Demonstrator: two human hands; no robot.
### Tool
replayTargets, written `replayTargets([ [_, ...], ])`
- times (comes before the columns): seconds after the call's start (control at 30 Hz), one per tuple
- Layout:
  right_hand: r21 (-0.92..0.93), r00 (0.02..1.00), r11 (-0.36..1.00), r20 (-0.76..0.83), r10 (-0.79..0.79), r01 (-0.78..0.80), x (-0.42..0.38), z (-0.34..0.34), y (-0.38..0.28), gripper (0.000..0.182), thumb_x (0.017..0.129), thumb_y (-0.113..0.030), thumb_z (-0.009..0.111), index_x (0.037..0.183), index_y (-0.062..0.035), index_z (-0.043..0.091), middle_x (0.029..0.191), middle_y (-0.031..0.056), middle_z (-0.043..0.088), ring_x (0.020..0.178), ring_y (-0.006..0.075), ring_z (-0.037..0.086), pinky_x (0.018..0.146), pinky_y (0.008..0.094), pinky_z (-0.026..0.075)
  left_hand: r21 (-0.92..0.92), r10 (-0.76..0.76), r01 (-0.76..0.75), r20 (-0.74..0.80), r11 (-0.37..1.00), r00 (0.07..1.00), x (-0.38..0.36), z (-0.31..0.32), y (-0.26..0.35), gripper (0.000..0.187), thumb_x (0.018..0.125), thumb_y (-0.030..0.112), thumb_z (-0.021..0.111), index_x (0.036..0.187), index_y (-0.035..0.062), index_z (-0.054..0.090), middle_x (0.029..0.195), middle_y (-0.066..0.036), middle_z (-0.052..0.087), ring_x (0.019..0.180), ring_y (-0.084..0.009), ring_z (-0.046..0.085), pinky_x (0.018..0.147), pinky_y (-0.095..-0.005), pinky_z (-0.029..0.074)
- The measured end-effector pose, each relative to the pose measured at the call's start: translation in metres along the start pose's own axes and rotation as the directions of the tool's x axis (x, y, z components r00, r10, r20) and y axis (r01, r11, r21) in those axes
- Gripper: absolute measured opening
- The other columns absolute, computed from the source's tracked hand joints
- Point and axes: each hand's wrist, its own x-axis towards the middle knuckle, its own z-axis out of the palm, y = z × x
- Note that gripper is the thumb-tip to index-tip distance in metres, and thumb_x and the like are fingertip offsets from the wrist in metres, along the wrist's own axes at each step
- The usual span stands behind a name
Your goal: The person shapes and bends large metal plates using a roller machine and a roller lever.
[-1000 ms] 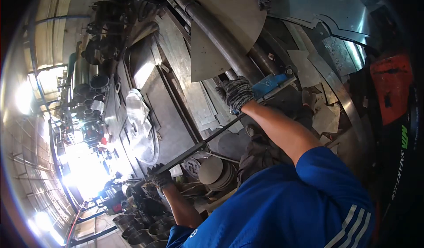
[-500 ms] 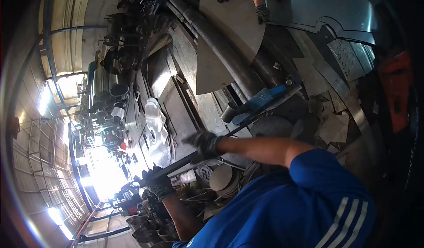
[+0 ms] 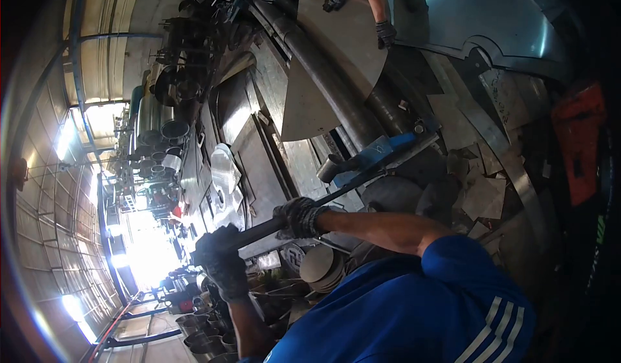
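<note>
My gloved left hand (image 3: 221, 259) is wrapped round the outer end of a dark metal bar (image 3: 257, 233). My right hand (image 3: 299, 217), in a dark knit glove, closes round the same bar farther along. Beyond it the bar looks thinner and runs up toward a blue end bracket (image 3: 378, 153) beside long steel rollers (image 3: 336, 91). A large flat metal sheet (image 3: 304, 107) with a curved edge lies at the rollers, partly covered by them. At the sheet's far side are another person's gloved hands (image 3: 385, 34), one of them at its edge.
Sheet offcuts (image 3: 485, 195) are scattered near the rollers. Stacked round discs (image 3: 317, 264) stand close below my right hand. A shiny curved sheet (image 3: 485, 13) is at the upper right, with a red metal part (image 3: 579, 143) below it. Cylinders (image 3: 149, 120) stand farther off.
My right hand, blurred and with fingers apart before, has closed on the bar. My left hand has shifted slightly down and left in view. The view has tilted a little.
</note>
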Motion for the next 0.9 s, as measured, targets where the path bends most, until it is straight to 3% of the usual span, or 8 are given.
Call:
replayTargets([
  [0.03,-0.009,0.998,1.000,-0.063,0.006,-0.006,-0.006,-0.002,0.000,0.042,0.073,-0.045,0.076,0.092,-0.0100,0.064,0.090,0.0143,0.068,0.085,0.0351,0.066,0.076,0.0449,0.053,0.341,0.242,-0.276,0.139,0.899,0.960,0.007,-0.009,0.004,0.031,0.099,0.032,0.054,0.096,0.0023,0.064,0.092,-0.014,0.071,0.089,-0.0272,0.068,0.089,-0.0414,0.052],
  [0.17,-0.021,0.964,1.000,-0.266,-0.026,0.021,-0.029,-0.024,0.001,0.040,0.071,-0.046,0.078,0.087,-0.0118,0.065,0.078,0.0115,0.067,0.079,0.0345,0.067,0.072,0.0425,0.053,0.333,0.293,-0.393,0.313,0.857,0.903,0.048,0.007,0.043,0.018,0.075,0.016,0.069,0.092,0.0172,0.076,0.089,-0.003,0.073,0.077,-0.0200,0.069,0.064,-0.0369,0.052],
  [0.2,-0.027,0.964,1.000,-0.266,-0.014,0.007,-0.036,-0.033,0.001,0.040,0.071,-0.046,0.078,0.087,-0.0118,0.065,0.078,0.0115,0.067,0.079,0.0345,0.067,0.072,0.0425,0.053,0.316,0.308,-0.452,0.413,0.834,0.857,0.055,0.014,0.060,0.019,0.091,0.010,0.056,0.095,-0.0020,0.070,0.090,-0.014,0.073,0.079,-0.0232,0.072,0.070,-0.0355,0.057],
  [0.37,-0.093,0.938,0.995,-0.348,-0.007,-0.028,-0.051,-0.052,0.004,0.038,0.072,-0.048,0.077,0.083,-0.0128,0.066,0.079,0.0097,0.068,0.076,0.0303,0.067,0.069,0.0406,0.054,0.179,0.510,-0.640,0.462,0.747,0.726,0.074,0.041,0.076,0.030,0.086,0.013,0.068,0.112,-0.0020,0.066,0.102,-0.018,0.071,0.099,-0.0277,0.069,0.093,-0.0381,0.054],
  [0.47,0.040,0.939,0.999,-0.344,0.000,0.015,-0.054,-0.037,0.039,0.038,0.075,-0.048,0.076,0.079,-0.0121,0.065,0.075,0.0076,0.067,0.075,0.0285,0.067,0.068,0.0386,0.053,-0.343,0.662,-0.566,0.375,0.749,0.649,0.093,0.071,0.087,0.036,0.083,0.015,0.071,0.114,-0.0020,0.064,0.104,-0.018,0.070,0.099,-0.0275,0.069,0.091,-0.0376,0.055],
  [0.6,0.018,0.900,0.999,-0.435,0.036,-0.031,-0.084,-0.059,0.044,0.038,0.079,-0.046,0.071,0.090,-0.0117,0.060,0.086,0.0081,0.063,0.084,0.0275,0.063,0.075,0.0384,0.049,-0.928,0.809,-0.205,0.144,0.310,0.570,0.109,0.126,0.111,0.044,0.080,0.017,0.076,0.117,-0.0019,0.062,0.107,-0.017,0.069,0.099,-0.0273,0.069,0.089,-0.0368,0.056],
  [0.8,-0.067,0.709,0.973,-0.696,0.114,-0.222,-0.130,-0.091,0.057,0.041,0.085,-0.044,0.063,0.105,-0.0112,0.052,0.102,0.0090,0.057,0.098,0.0259,0.056,0.086,0.0381,0.043,-0.975,0.849,0.072,-0.146,-0.211,0.508,0.119,0.207,0.170,0.058,0.075,0.021,0.083,0.122,-0.0019,0.059,0.111,-0.015,0.068,0.098,-0.0271,0.069,0.084,-0.0357,0.058],
  [0.9,-0.151,0.583,0.929,-0.809,0.080,-0.337,-0.134,-0.098,0.065,0.043,0.088,-0.043,0.060,0.113,-0.0110,0.048,0.111,0.0094,0.054,0.105,0.0251,0.052,0.091,0.0380,0.040,-0.993,0.900,0.100,-0.015,-0.065,0.436,0.127,0.230,0.187,0.059,0.073,0.021,0.084,0.122,-0.0002,0.059,0.115,-0.015,0.066,0.102,-0.0262,0.067,0.087,-0.0366,0.057],
])
